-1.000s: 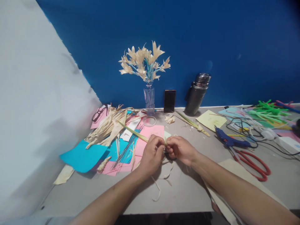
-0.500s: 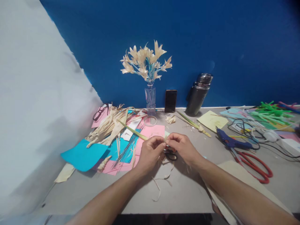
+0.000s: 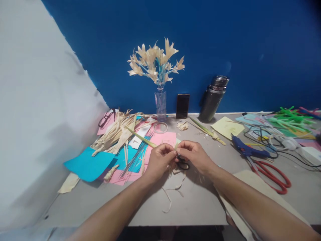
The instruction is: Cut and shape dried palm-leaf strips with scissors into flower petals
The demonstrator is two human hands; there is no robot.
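Observation:
My left hand and my right hand meet over the middle of the grey table, fingers pinched together. Between them runs a thin green stem wrapped with pale husk, its far end slanting up to the left over the pink paper. Both hands pinch its near end. Small black scissors lie just under the hands, partly hidden. Pale husk strips curl on the table below them.
A heap of dried husks, blue paper and thin wires lie left. A vase of husk flowers, a phone and a flask stand at the back. A blue glue gun and red scissors lie right.
Both hands have shifted slightly and the fingers have reworked their pinch on the stem's near end. The view has tilted a little.

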